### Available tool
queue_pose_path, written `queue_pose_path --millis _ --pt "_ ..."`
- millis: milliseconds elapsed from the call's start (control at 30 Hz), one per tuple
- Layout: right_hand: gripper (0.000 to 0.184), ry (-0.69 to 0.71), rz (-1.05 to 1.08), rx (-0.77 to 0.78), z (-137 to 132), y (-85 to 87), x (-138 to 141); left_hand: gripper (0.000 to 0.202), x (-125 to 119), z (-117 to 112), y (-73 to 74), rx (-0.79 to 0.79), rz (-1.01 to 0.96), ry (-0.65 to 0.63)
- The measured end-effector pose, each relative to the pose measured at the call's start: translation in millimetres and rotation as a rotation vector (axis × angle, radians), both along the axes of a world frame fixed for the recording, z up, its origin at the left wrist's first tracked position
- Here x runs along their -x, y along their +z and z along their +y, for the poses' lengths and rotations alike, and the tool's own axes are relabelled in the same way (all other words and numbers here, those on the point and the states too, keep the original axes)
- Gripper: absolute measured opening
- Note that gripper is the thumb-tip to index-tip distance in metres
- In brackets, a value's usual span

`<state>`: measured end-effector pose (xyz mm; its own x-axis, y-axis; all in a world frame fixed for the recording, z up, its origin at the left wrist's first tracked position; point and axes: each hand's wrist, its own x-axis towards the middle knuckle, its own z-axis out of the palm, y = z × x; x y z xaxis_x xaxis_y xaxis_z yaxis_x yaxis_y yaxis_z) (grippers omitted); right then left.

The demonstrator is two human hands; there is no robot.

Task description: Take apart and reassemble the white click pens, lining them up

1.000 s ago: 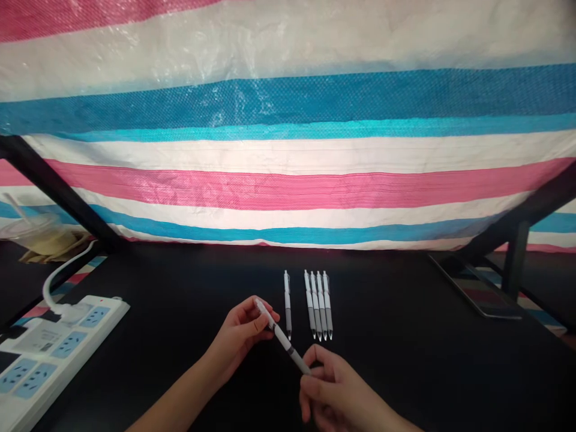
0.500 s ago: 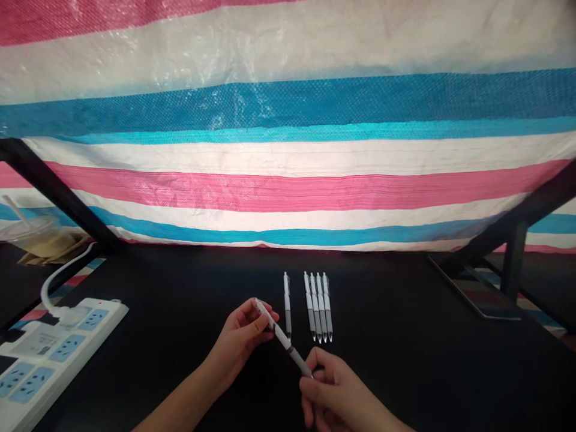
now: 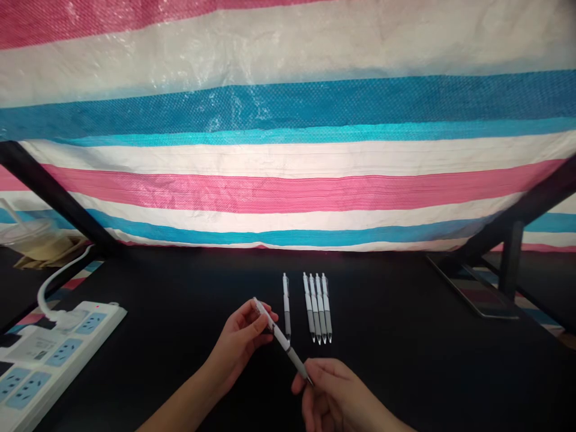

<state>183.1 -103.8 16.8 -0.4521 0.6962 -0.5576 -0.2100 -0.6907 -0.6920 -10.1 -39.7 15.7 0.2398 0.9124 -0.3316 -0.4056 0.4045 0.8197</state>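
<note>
My left hand (image 3: 240, 341) pinches the upper end of a white pen (image 3: 281, 340) that slants down to the right above the black table (image 3: 405, 360). My right hand (image 3: 335, 399) has its fingers curled at the pen's tip, touching it. Just beyond, a single white pen (image 3: 287, 305) lies on the table. To its right several more white pens (image 3: 317, 307) lie side by side, tips toward me.
A white power strip (image 3: 49, 354) with a plugged-in white cable lies at the left edge. A striped pink, white and blue tarp (image 3: 288, 150) hangs behind the table. Black frame bars (image 3: 508, 228) slant at both sides. A flat dark device (image 3: 472, 288) lies at the right.
My right hand has shifted slightly along the pen's tip and its fingers have turned. The left hand and the pens on the table have stayed put.
</note>
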Motion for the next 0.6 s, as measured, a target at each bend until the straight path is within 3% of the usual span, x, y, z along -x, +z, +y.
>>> queue_pose_path --millis 167,333,467,600 --pt "0.042 0.009 -0.053 -0.012 -1.7 0.2 -0.1 0.019 -0.4 -1.0 0.6 0.010 0.002 0.007" --pt "0.054 -0.008 -0.055 0.027 0.2 -2.6 0.3 0.021 -1.3 -1.4 -0.1 0.014 -0.015 0.020" --pt "0.046 -0.026 -0.069 -0.028 1.7 -6.6 1.4 0.019 -1.9 -1.3 -0.1 0.011 -0.012 0.021" --pt "0.052 -0.048 -0.013 0.068 1.5 -8.0 1.2 0.017 -1.4 -1.6 -1.0 -0.004 -0.024 -0.006"
